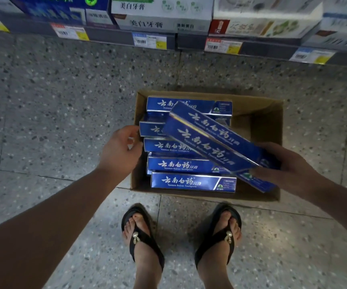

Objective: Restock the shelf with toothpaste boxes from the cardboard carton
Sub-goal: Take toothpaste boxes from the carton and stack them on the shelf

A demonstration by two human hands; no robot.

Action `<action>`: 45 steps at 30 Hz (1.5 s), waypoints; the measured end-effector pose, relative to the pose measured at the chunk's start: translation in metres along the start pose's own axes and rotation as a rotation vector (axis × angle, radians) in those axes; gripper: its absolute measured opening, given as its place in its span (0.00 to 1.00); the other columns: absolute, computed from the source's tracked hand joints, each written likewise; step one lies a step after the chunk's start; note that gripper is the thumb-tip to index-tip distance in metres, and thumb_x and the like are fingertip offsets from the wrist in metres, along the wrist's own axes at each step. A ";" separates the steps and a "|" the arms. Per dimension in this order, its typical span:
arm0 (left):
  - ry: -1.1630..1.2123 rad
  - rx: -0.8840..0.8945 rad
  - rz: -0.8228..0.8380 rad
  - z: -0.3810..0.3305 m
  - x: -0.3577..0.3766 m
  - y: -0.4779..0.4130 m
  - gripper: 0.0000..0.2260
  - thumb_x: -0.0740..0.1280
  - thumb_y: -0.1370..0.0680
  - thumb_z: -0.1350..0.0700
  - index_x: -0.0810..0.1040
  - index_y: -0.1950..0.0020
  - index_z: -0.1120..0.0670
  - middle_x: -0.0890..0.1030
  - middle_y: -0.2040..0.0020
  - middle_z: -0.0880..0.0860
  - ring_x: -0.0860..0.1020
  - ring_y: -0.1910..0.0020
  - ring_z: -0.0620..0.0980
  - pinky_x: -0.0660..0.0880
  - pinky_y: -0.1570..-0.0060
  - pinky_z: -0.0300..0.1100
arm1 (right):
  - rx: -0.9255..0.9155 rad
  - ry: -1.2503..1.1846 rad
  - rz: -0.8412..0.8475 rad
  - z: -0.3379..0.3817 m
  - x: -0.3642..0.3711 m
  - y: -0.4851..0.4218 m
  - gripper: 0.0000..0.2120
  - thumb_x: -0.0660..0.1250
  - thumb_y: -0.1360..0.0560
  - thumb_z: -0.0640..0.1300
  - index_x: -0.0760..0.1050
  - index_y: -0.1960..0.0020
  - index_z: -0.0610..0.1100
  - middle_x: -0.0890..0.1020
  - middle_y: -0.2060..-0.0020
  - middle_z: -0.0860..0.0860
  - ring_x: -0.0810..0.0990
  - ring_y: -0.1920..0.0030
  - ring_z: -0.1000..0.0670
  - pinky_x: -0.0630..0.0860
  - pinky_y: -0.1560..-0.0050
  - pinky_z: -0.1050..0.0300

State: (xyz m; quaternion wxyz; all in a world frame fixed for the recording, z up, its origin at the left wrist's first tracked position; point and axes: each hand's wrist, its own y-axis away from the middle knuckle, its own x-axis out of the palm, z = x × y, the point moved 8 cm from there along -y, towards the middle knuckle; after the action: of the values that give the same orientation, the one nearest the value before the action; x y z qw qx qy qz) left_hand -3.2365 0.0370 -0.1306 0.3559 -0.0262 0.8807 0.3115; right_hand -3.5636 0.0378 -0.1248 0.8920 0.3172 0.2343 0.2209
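1. Toothpaste boxes (189, 181) lie flat in loose rows in the cardboard carton (272, 126), on the floor just beyond the person's sandalled feet (141, 243). They are long, thin, sharp-edged, and made of glossy blue card.
2. The right hand (289, 163) grips a held stack (208, 140) by its near right end only, so the stack juts out slanted over the carton. The slick faces could slide on each other, and the stack might fan out or drop.
3. The left hand (120, 149) hovers at the carton's left wall, fingers loosely curled and holding nothing. I cannot tell whether it touches a box end. A hasty reach could crush a soft corner.
4. The carton is plain brown cardboard with an open top. The speckled stone floor (64, 101) looks smooth, so a fallen box would likely skid.
5. Farthest off, the shelf (110, 36) has paper price labels along its edge and looks full of blurred white and blue packs (162, 15). Forcing boxes into tight gaps could dent them.
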 end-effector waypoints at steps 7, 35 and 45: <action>-0.442 0.206 0.124 -0.026 0.043 -0.043 0.32 0.71 0.30 0.51 0.64 0.29 0.52 0.67 0.30 0.55 0.63 0.31 0.57 0.64 0.32 0.51 | 0.028 -0.088 -0.206 -0.019 -0.047 0.009 0.16 0.75 0.37 0.50 0.72 0.55 0.60 0.82 0.61 0.60 0.82 0.53 0.52 0.78 0.64 0.71; -1.038 0.412 0.254 -0.017 0.075 -0.073 0.33 0.71 0.32 0.46 0.61 0.32 0.52 0.68 0.31 0.53 0.67 0.32 0.54 0.54 0.28 0.51 | 0.149 0.013 -0.325 -0.027 -0.045 0.000 0.25 0.72 0.32 0.41 0.70 0.37 0.46 0.79 0.52 0.51 0.77 0.55 0.59 0.72 0.62 0.62; -0.811 0.436 0.197 -0.033 0.050 -0.052 0.29 0.67 0.29 0.50 0.62 0.29 0.50 0.69 0.32 0.52 0.70 0.36 0.55 0.71 0.43 0.47 | 0.154 0.073 -0.354 -0.020 -0.051 0.015 0.24 0.72 0.31 0.41 0.70 0.37 0.48 0.78 0.51 0.50 0.78 0.56 0.55 0.73 0.58 0.58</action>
State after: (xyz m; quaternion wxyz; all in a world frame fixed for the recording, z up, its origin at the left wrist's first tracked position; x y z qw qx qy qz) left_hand -3.2800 -0.0143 -0.1724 0.6375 0.2565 0.7136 0.1367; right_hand -3.6189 0.0297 -0.1149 0.8809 0.3301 0.3349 0.0534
